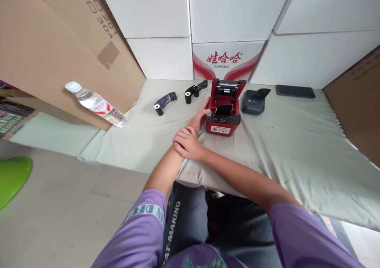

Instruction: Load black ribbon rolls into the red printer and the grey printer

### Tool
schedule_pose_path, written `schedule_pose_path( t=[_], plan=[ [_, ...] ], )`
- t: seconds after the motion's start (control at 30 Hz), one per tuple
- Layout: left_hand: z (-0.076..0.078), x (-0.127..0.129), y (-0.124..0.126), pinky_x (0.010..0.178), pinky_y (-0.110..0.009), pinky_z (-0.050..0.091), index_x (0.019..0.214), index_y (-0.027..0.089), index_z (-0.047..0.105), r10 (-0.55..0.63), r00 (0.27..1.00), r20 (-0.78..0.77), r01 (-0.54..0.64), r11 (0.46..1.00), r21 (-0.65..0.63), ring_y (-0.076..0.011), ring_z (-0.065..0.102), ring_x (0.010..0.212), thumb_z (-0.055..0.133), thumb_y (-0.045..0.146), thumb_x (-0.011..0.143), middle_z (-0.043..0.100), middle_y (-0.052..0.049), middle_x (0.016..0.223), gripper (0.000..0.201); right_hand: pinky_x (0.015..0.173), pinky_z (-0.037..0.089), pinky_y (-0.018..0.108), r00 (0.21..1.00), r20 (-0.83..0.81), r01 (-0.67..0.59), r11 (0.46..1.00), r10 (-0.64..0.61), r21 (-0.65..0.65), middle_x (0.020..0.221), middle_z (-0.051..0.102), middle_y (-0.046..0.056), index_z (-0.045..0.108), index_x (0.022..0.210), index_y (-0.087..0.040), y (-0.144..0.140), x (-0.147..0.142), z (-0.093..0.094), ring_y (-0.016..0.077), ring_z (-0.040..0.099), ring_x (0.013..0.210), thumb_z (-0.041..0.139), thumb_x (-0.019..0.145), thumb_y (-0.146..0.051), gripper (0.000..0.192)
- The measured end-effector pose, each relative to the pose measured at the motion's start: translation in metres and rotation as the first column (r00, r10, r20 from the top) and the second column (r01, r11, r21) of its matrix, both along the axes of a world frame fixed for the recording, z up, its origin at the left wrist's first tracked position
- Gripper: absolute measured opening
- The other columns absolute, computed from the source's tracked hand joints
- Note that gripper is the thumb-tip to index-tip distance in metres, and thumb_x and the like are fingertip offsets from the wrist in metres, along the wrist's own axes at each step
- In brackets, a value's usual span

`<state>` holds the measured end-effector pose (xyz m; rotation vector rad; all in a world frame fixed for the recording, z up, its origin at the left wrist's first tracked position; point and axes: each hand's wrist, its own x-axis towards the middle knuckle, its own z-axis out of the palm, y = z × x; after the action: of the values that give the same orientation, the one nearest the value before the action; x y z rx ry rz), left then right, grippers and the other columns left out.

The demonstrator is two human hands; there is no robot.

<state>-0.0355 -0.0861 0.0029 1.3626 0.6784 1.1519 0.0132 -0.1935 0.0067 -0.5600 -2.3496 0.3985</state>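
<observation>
Left hand [202, 114] against an open red label printer [224, 120]

The label printer stands upright on the cloth-covered tabletop [267, 157], in front of the person, its lid [228, 86] raised at the back and a black strip [225, 109] lying inside. The left hand touches its left wall; some fingertips are hidden, so I cannot tell how tightly it holds. The right hand [190, 142] lies over the left wrist with bent fingers, away from the printer; whether it clasps or merely rests is unclear.

The casing looks like stiff, smooth plastic, probably moderately heavy and a little slippery. The lower side walls should give the safest hold, one hand on each; the raised lid and its hinge look like the fragile parts, poor for lifting. The strip seems light and flexible, best taken by its edge. A small dark printer [253, 105] stands just beside, on the right.
</observation>
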Motion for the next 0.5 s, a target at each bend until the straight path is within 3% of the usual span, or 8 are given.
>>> schedule_pose_path(
  t=[0.1,0.23,0.3,0.37,0.43,0.5],
  plan=[
    [0.003,-0.001,0.000,0.140,-0.047,0.031,0.170,0.032,0.040,0.047,0.999,-0.013,-0.047,0.998,0.037,-0.0241,0.032,0.171,0.053,0.070,0.095,0.036,0.001,0.182,0.085,0.106,0.032,0.047,0.998,-0.053,0.031,0.999,-0.030,0.023,0.111,0.074,0.009,0.067,0.103,-0.022,-0.005,0.002,0.001,0.0251,0.059,0.108,0.050,0.103,-0.028,0.018],
    [0.017,-0.010,-0.002,0.134,-0.049,0.036,0.142,0.028,0.071,0.271,0.950,-0.154,-0.235,0.947,0.218,-0.0291,0.049,0.160,0.059,0.074,0.094,0.062,-0.007,0.164,0.067,0.096,0.034,0.046,0.980,-0.171,0.107,0.994,-0.102,0.019,0.105,0.069,0.010,0.067,0.099,-0.022,-0.011,0.005,0.001,0.0270,0.056,0.104,0.054,0.098,-0.028,0.014],
    [0.030,-0.019,-0.006,0.128,-0.048,0.043,0.118,0.026,0.082,0.408,0.885,-0.225,-0.318,0.882,0.348,-0.0306,0.060,0.148,0.062,0.071,0.094,0.076,-0.010,0.143,0.054,0.091,0.036,0.044,0.934,-0.297,0.181,0.980,-0.197,-0.082,0.099,0.066,0.009,0.061,0.090,-0.022,-0.010,0.007,-0.001,0.0271,0.054,0.099,0.055,0.094,-0.028,0.010],
    [0.048,-0.029,-0.011,0.117,-0.046,0.051,0.105,0.027,0.084,0.487,0.829,-0.275,-0.354,0.837,0.417,-0.0296,0.069,0.132,0.060,0.067,0.097,0.083,-0.010,0.126,0.047,0.082,0.038,0.040,0.894,-0.383,0.126,0.950,-0.233,-0.285,0.083,0.058,0.005,0.050,0.079,-0.024,-0.006,0.007,-0.005,0.0234,0.051,0.085,0.054,0.087,-0.028,0.011],
    [0.067,-0.037,-0.014,0.107,-0.043,0.056,0.106,0.027,0.085,0.486,0.797,-0.360,-0.327,0.847,0.420,-0.0272,0.074,0.118,0.059,0.060,0.099,0.084,-0.008,0.121,0.043,0.072,0.038,0.035,0.876,-0.426,-0.026,0.860,-0.225,-0.510,0.070,0.046,-0.001,0.040,0.073,-0.026,0.001,0.005,-0.009,0.0187,0.044,0.072,0.052,0.083,-0.028,0.015],
    [0.087,-0.042,-0.012,0.101,-0.040,0.058,0.108,0.027,0.086,0.425,0.762,-0.488,-0.238,0.885,0.399,-0.0260,0.076,0.109,0.062,0.051,0.099,0.085,-0.006,0.117,0.035,0.065,0.037,0.032,0.853,-0.459,-0.176,0.693,-0.247,-0.699,0.066,0.040,-0.004,0.039,0.074,-0.027,0.008,0.002,-0.012,0.0165,0.041,0.065,0.051,0.081,-0.030,0.014]
  ],
)
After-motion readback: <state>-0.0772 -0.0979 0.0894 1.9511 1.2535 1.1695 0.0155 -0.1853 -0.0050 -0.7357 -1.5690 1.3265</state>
